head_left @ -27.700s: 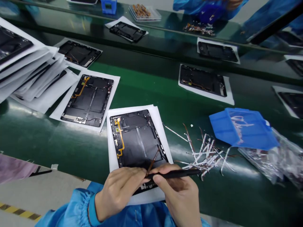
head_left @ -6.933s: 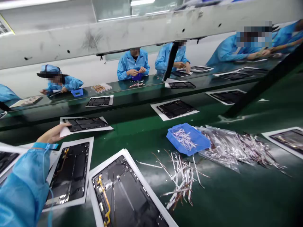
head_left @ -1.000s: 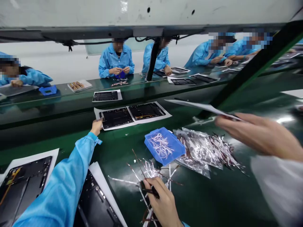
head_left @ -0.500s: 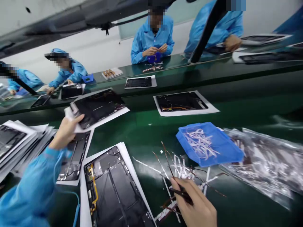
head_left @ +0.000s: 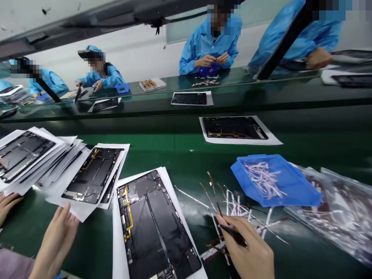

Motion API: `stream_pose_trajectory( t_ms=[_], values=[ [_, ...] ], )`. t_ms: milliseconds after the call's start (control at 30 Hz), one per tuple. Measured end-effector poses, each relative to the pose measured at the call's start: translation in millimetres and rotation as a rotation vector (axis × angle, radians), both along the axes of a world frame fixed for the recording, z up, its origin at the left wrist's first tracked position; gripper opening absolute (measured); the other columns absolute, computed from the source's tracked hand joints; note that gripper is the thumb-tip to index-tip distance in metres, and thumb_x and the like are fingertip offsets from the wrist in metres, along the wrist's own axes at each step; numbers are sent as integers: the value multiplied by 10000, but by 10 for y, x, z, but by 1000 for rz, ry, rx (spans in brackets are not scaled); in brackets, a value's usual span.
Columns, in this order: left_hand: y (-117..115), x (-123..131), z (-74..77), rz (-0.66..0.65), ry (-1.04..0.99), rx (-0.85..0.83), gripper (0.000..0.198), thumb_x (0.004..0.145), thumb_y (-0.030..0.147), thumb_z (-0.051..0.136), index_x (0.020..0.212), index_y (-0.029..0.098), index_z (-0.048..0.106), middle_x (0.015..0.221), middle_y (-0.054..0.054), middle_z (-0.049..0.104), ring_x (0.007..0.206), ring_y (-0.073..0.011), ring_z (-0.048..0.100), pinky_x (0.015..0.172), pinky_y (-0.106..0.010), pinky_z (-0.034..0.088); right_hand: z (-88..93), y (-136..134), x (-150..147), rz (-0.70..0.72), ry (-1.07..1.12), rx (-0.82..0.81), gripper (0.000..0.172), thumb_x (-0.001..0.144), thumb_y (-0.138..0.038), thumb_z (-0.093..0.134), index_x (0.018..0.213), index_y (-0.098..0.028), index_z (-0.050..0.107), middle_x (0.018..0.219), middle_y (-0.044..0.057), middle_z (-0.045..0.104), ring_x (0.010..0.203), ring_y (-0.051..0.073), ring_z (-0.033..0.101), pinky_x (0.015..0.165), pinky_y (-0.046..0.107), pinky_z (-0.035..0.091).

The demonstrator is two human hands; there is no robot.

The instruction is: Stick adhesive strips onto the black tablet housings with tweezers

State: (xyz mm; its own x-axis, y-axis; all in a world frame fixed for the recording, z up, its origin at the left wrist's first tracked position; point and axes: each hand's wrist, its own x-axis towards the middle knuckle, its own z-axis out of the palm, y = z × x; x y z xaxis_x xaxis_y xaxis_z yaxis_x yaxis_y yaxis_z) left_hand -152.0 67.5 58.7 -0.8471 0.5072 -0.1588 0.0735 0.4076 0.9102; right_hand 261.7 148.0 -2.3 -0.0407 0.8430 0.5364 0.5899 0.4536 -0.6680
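head view: the right hand (head_left: 247, 248) sits at the bottom of the frame, its grip narrow, thumb and fingers pinching black tweezers (head_left: 232, 235) whose tips point up and to the left. a thin brown strip (head_left: 213, 192) rises from near the tips, but whether they clamp it is too small to tell. the nearest black tablet back panel (head_left: 157, 232), with its yellow flex cable (head_left: 128, 217), lies left of that grip on a white sheet (head_left: 115, 232), its long axis running from upper left to lower right. the right hand is the nearer one, with a narrow band of green conveyor belt (head_left: 203, 155) between its fingers and the sheet's right edge. a loose pile of white film strips (head_left: 235, 205) lies just ahead of the hand, with a blue plastic tray (head_left: 273, 186) and a clear plastic bag (head_left: 328, 217) further right. the left hand (head_left: 54, 248) is open and empty, fingers spread, just below a second tablet panel (head_left: 93, 176). another hand (head_left: 7, 203) is cut off by the far left edge; whose it is cannot be told.
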Motion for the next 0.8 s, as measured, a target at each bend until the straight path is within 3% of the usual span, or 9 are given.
stream_pose_trajectory(
  t_ms=[67,133,200,267,367,433,533,667,800],
  values=[
    [-140,120,11,81,45,93,466,839,559,578,1292,547,468,1419,129,576,1421,-219,432,1035,-340,533,83,-31,-39,0,47,-38,93,932,-253,615,854,-219,652,779,19,662,642,151,640,621,251,494],
    [-233,338,26,31,155,134,589,808,519,653,1324,647,399,1533,237,405,1504,-185,260,1192,-332,343,206,-107,-116,38,125,-120,122,918,-257,639,800,-225,646,724,-3,635,587,134,606,561,233,481],
    [-253,635,43,-286,283,62,492,828,480,662,1297,556,535,1480,166,507,1440,-264,399,1223,-439,296,350,-214,-238,147,199,-254,168,912,-257,649,747,-227,633,679,-19,608,556,121,585,520,215,471],
    [-197,966,62,-701,265,-3,320,892,424,614,1207,442,666,1310,56,674,1288,-295,579,1131,-512,439,481,-329,-394,321,234,-380,190,912,-241,644,723,-221,633,665,-25,603,550,113,585,509,203,470],
    [-34,1391,93,-1099,134,84,303,928,359,605,1217,350,696,1234,-25,720,1175,-253,662,1033,-421,542,583,-460,-635,530,236,-466,183,899,-201,628,717,-207,653,661,-20,605,556,108,584,513,197,468],
    [69,1559,112,-1118,13,163,213,947,338,595,1081,312,758,1117,-28,766,1079,-216,711,973,-346,576,585,-504,-756,546,245,-481,166,886,-183,623,729,-201,677,664,-15,602,553,106,571,513,197,469],
    [178,1623,118,-1001,-146,202,240,966,357,575,869,258,771,949,-21,795,929,-176,752,852,-264,608,562,-521,-840,439,309,-469,85,865,-218,668,897,-211,747,726,-3,609,546,102,549,488,197,470],
    [253,1549,71,-910,-450,134,318,965,469,546,865,193,670,846,-39,784,749,-146,748,728,-239,618,572,-496,-849,330,434,-419,235,959,-341,574,964,-236,784,871,58,660,771,155,662,627,223,548],
    [242,1509,27,-913,-611,67,346,941,510,572,868,174,612,739,-27,760,686,-129,733,689,-213,599,550,-474,-900,365,635,-558,397,1010,-440,473,830,-235,761,685,20,625,601,118,623,511,183,516]
  ],
)
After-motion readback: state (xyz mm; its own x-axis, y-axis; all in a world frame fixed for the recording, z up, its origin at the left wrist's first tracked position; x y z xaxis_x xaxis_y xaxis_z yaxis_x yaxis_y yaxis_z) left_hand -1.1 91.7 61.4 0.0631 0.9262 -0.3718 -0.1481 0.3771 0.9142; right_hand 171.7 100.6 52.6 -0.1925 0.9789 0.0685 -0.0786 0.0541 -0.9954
